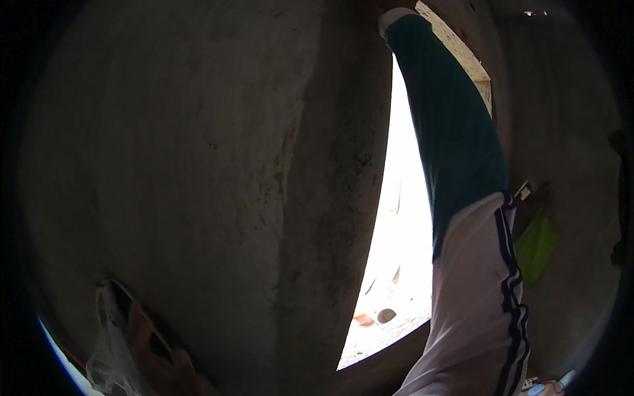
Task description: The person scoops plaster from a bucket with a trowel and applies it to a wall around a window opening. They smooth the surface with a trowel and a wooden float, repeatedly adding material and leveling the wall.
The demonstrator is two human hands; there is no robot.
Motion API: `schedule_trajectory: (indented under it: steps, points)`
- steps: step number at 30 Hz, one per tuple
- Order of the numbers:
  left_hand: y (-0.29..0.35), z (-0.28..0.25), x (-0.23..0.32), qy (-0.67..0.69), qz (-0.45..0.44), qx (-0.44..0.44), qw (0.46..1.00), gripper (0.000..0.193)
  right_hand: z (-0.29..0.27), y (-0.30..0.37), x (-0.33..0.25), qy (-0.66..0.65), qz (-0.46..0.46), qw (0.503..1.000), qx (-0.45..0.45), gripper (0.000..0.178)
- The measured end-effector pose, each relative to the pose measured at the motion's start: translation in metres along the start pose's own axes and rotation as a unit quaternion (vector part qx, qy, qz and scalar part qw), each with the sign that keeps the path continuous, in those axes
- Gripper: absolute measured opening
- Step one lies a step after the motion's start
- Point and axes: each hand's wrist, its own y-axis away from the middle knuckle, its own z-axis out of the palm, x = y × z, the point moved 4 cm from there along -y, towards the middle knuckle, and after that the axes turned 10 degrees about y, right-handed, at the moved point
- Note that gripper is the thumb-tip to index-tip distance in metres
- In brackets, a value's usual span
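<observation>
Sleeve (462, 138) on our right, teal beyond striped white, stretches across a bright opening (401, 218) at the right edge of a dark wall (198, 165). Our right hand (396, 4) is a dim sliver near the opening's top; we cannot tell whether its fingers are clenched or released. Our left hand lies out of view.

A dim wall (178, 165) flanks a bright opening (399, 237).

From the person's head, the single wide fisheye view faced a dark grey, stained wall (165, 165) and a tall, glaring white opening (404, 198), with teal-and-white, dark-striped cloth (459, 132) close before it.
</observation>
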Motion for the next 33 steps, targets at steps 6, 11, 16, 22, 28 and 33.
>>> schedule_trajectory:
  steps: [6,11,16,22,28,33]
  points:
    - [0.056,-0.037,-0.012,0.060,-0.085,-0.035,0.994,0.045,-0.030,0.121,-0.006,0.050,0.096,0.982,-0.156,0.032]
    - [0.092,-0.038,0.010,0.113,-0.105,-0.072,0.985,0.048,-0.072,0.134,-0.029,0.050,-0.107,0.990,0.082,0.034]
    - [0.083,-0.052,0.043,0.089,-0.048,-0.105,0.989,0.044,-0.048,0.074,-0.021,0.084,0.008,0.996,-0.025,0.033]
    - [0.099,-0.047,0.073,0.054,-0.121,-0.081,0.988,0.031,-0.078,0.207,-0.007,0.039,-0.091,0.995,0.010,0.047]
    - [0.099,-0.026,0.091,0.109,-0.151,-0.116,0.976,0.025,-0.101,0.146,-0.011,0.088,-0.078,0.989,-0.084,0.026]
    - [0.118,-0.038,0.094,0.065,-0.203,-0.119,0.970,0.022,-0.090,0.122,-0.010,0.004,-0.002,0.995,-0.101,0.044]
